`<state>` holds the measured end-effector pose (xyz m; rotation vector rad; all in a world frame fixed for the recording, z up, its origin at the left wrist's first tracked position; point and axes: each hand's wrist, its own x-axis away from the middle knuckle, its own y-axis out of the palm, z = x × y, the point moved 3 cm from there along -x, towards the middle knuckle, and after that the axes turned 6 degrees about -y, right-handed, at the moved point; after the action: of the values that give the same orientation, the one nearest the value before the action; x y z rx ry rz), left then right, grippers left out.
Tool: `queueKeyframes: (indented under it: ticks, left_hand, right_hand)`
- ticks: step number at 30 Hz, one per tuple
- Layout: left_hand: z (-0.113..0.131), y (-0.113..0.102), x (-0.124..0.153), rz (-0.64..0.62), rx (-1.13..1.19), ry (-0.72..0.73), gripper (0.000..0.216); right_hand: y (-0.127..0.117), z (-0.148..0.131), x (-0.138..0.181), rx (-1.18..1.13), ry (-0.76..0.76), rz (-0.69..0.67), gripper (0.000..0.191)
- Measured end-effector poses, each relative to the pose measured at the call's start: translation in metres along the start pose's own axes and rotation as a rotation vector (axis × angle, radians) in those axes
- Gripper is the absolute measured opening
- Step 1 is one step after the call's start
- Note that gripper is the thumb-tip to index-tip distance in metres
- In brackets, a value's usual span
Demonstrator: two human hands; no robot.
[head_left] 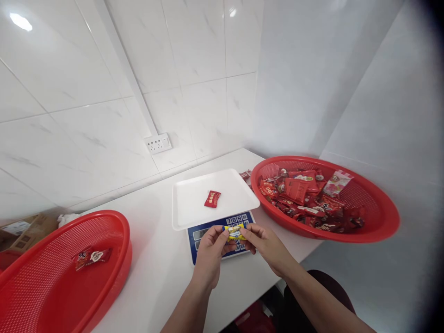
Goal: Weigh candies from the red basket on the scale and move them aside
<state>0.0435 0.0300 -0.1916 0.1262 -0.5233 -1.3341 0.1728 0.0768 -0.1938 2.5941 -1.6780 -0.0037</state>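
Note:
My left hand (pixel 211 252) and my right hand (pixel 265 243) pinch the two ends of a small yellow snack packet (pixel 235 231), holding it over the keypad of a blue electronic scale (pixel 204 237). A small red packet (pixel 212 199) lies on the scale's white weighing tray (pixel 187 203). Both hands are closed on the yellow packet.
A red mesh basket (pixel 381 222) at the right holds several red snack packets. Another red basket (pixel 52 296) at the left holds a single dark red packet (pixel 93 256). A wall socket (pixel 158 143) is on the tiled wall. Cardboard boxes (pixel 24 231) sit far left.

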Motion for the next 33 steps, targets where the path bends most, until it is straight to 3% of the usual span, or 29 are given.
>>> queueKeyframes:
  ticks: [27,33]
  left_hand:
    - [-0.001,-0.002,0.000,0.000,-0.065,0.044,0.022]
    - [0.005,-0.002,0.003,-0.017,-0.063,0.073,0.018]
  right_hand:
    - [-0.001,0.005,0.000,0.018,0.001,-0.008,0.035]
    - [-0.003,-0.008,0.006,0.060,-0.086,0.007,0.029]
